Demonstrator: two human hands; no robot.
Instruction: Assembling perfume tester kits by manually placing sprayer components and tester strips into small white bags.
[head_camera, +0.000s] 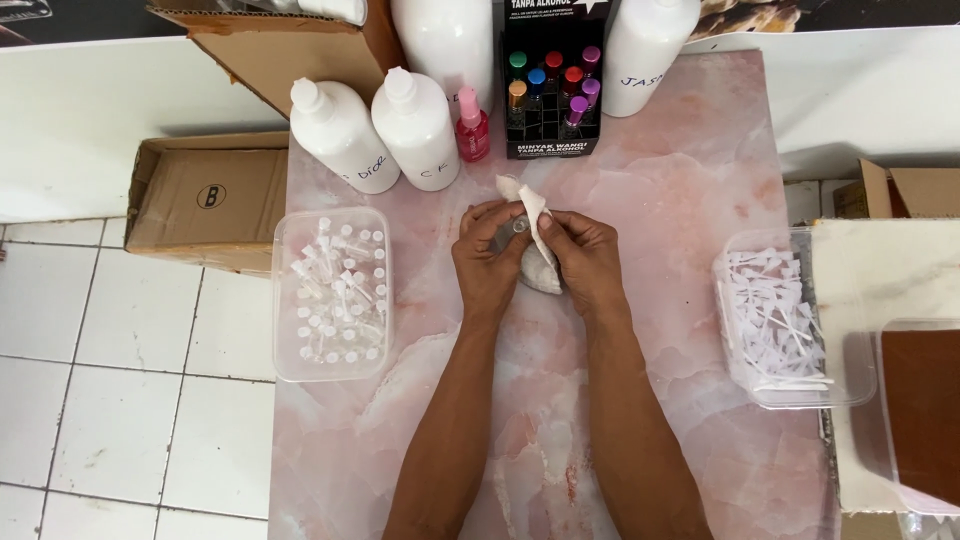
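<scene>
Fingers (497, 222) of both hands pinch small vial (518, 229) in white cloth (537, 215) above pink table (680, 190).

- Two bare forearms rise from the bottom centre of the frame, without sleeves.
- Left hand (487, 262) and right hand (585, 262): no gloves, rings, watch or bracelets visible.
</scene>
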